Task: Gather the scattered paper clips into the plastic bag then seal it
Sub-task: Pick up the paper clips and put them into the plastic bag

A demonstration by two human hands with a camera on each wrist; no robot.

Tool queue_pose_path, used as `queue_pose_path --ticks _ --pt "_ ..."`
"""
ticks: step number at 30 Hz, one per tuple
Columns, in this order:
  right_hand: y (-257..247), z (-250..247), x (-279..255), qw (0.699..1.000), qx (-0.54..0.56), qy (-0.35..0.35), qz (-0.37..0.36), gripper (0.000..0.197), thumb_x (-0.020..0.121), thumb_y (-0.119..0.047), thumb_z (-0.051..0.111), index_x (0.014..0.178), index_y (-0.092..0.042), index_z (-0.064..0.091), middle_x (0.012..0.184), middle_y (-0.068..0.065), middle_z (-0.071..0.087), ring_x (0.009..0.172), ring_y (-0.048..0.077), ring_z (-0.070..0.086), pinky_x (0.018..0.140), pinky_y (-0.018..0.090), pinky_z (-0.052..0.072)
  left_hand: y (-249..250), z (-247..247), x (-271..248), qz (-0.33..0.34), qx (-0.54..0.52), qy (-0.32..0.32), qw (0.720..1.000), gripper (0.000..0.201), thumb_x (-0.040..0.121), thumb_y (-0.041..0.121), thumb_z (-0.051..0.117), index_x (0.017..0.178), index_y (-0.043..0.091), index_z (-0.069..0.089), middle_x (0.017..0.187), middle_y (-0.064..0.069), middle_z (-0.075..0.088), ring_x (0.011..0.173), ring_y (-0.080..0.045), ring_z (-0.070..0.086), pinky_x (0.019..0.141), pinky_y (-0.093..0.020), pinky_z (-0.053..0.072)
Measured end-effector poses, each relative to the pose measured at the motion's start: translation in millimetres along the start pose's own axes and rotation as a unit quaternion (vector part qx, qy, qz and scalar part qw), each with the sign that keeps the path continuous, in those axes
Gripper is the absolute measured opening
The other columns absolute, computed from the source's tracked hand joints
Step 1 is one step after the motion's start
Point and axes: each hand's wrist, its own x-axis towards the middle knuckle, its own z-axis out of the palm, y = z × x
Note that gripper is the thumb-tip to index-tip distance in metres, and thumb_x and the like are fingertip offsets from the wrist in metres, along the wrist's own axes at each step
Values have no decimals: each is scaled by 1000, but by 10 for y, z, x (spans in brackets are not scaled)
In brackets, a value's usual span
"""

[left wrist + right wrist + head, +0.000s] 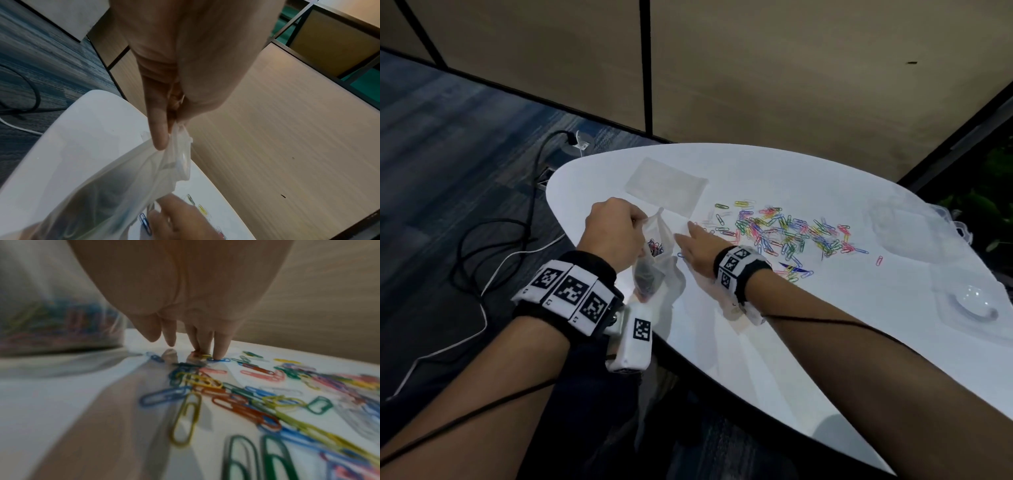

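A clear plastic bag (pixel 654 260) hangs at the table's left edge, some coloured clips inside it. My left hand (pixel 616 229) pinches its rim (pixel 176 146) between thumb and fingers and holds it up. My right hand (pixel 697 245) lies palm down on the white table (pixel 825 342) just right of the bag, fingers straight, fingertips (pixel 220 352) pressing on a few clips. Coloured paper clips (pixel 791 229) lie scattered to the right of that hand, and some (pixel 236 399) sit under the wrist.
A flat clear bag (pixel 666 186) lies behind my hands. Clear plastic packaging (pixel 914 226) and a clear lidded tub (pixel 972 305) sit at the table's right. Cables (pixel 493 240) run over the carpet on the left. Wall panels stand behind the table.
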Motion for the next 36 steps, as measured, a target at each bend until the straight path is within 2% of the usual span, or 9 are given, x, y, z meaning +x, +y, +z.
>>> queue_pose_path --ticks 3,7,10,14,20,25,29,31,36 --pt "-1 167 -250 991 -109 21 -69 53 103 -36 30 151 -16 24 160 21 12 145 37 23 117 48 25 10 -12 -6 2 6 -7 1000 21 94 5 58 95 7 79 80 -14 78 73 -29 77 83 -43 63" --pt "176 302 -661 974 -216 26 -58 55 104 -37 30 154 -24 12 164 5 5 149 37 9 116 61 18 71 -6 -61 0 21 -20 1000 24 94 4 55 93 10 78 82 -14 78 79 -31 76 82 -42 63" --pt "359 335 -752 984 -171 22 -43 53 100 -21 44 150 -19 26 159 9 21 139 43 30 105 55 39 161 30 -131 -2 22 -30 999 26 92 -2 54 95 8 78 87 -16 77 78 -32 76 81 -42 63" --pt "423 331 -760 985 -117 115 -58 20 95 -11 51 107 -4 64 104 16 58 94 36 59 69 36 44 221 82 -187 15 40 -47 998 26 90 -4 54 95 6 78 87 -17 76 78 -33 75 81 -43 63" --pt "557 142 -828 979 57 179 82 18 90 -8 58 94 -6 75 94 10 71 87 26 66 77 28 51 247 112 -222 38 55 -63 996 28 90 -3 52 94 6 79 90 -18 76 82 -38 74 81 -44 62" --pt "612 -121 -939 866 379 252 207 12 84 -11 73 96 -10 76 82 2 74 68 11 69 63 14 54 299 172 -222 42 66 -72 994 31 90 0 50 99 9 79 98 -18 74 86 -39 73 82 -43 62" --pt "333 -411 -1091 752 560 318 141 17 80 -4 76 97 -3 75 86 11 76 76 21 74 82 34 60 327 192 -233 44 64 -74 994 29 92 2 51 101 8 78 94 -18 74 85 -38 73 82 -43 62" --pt "96 -493 -1152 705 631 312 83 20 80 1 75 100 3 73 85 14 74 72 22 72 81 33 60 327 200 -231 45 60 -79 994 29 91 1 51 97 9 79 89 -18 75 83 -38 73 81 -43 62" --pt "-424 -443 -1109 699 671 241 65 9 82 3 72 90 -3 73 85 16 73 72 20 70 78 29 60 348 233 -252 54 48 -89 993 28 91 -2 51 88 5 78 78 -16 77 71 -31 76 76 -42 64"
